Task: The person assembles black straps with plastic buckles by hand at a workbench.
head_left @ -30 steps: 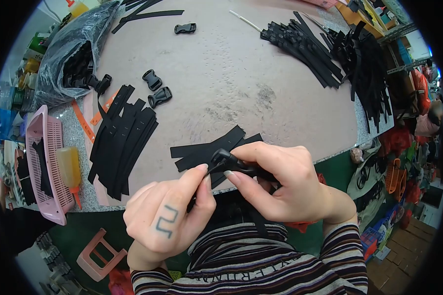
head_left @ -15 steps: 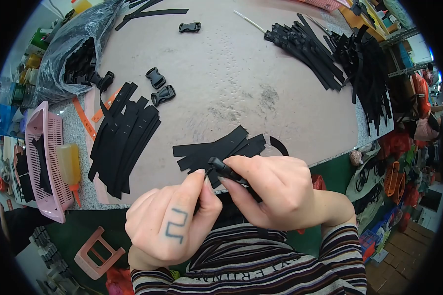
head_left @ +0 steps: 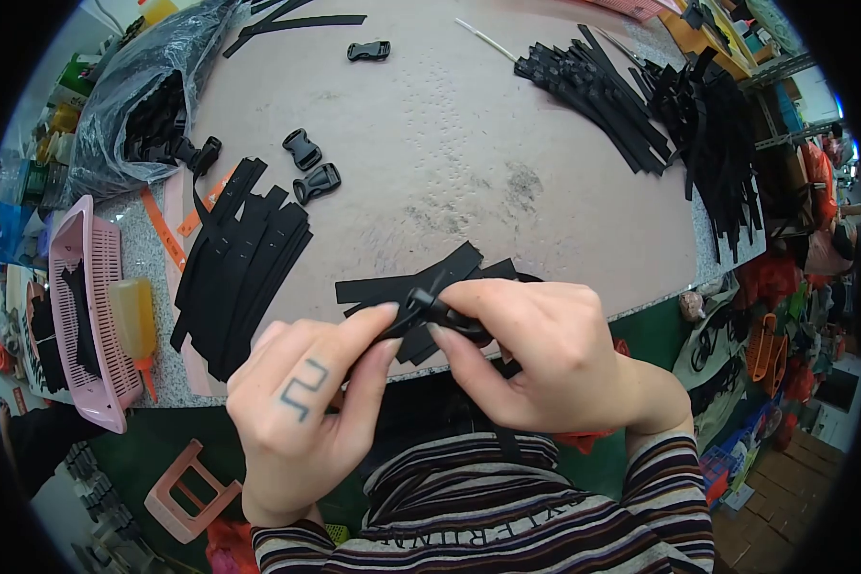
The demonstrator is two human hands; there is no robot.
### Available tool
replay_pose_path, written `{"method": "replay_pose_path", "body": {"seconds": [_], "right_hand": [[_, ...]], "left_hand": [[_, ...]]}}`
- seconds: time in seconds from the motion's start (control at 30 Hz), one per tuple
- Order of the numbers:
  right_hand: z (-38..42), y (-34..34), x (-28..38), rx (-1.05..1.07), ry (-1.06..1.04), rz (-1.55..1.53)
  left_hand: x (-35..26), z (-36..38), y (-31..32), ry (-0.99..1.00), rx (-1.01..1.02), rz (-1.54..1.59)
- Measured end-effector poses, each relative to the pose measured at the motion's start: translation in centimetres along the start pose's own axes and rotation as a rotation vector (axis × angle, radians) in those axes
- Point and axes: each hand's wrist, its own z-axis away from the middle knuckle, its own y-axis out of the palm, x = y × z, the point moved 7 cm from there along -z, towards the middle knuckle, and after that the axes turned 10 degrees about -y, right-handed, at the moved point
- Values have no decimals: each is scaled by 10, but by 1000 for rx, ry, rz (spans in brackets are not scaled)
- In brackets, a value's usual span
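Close to the table's front edge, my right hand point(head_left: 545, 364) pinches a black plastic side-release buckle point(head_left: 461, 323) between thumb and fingertips. Just left of it, my left hand point(head_left: 306, 411) pinches a black webbing strap point(head_left: 392, 330) against the buckle's end. Whether the strap passes through the buckle's slot is hard to see, as fingers cover part of it. Below and beyond both hands lies a small pile of black straps point(head_left: 378, 290). Two loose buckles, one point(head_left: 301, 150) above the other point(head_left: 318, 184), rest on the table farther left.
A larger strap pile point(head_left: 239, 277) lies at left, near a plastic bag point(head_left: 115, 124) of black parts. A pink basket point(head_left: 120, 316) and a yellow glue bottle point(head_left: 134, 320) stand at the left edge. Strap bundles point(head_left: 593, 105) lie back right; another buckle point(head_left: 368, 51) is at the back.
My left hand has shifted slightly left and up, drawing its fingertips away from the buckle with the strap between them. The buckle has tilted and shows more; my right hand has barely moved.
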Motion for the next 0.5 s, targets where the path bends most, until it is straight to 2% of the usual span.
{"method": "replay_pose_path", "body": {"seconds": [0.23,0.37,0.47,0.5], "right_hand": [[-3,3,4,-7,-37,-11],[-7,1,2,-6,69,-129],[-12,4,-3,10,166,-288],[-11,7,-11,54,196,-335]], "left_hand": [[-4,-5,1,-2,1,-12],[-9,-7,-2,32,-10,-84],[-15,-11,-6,110,94,-231],[-21,-12,-10,217,7,-322]]}}
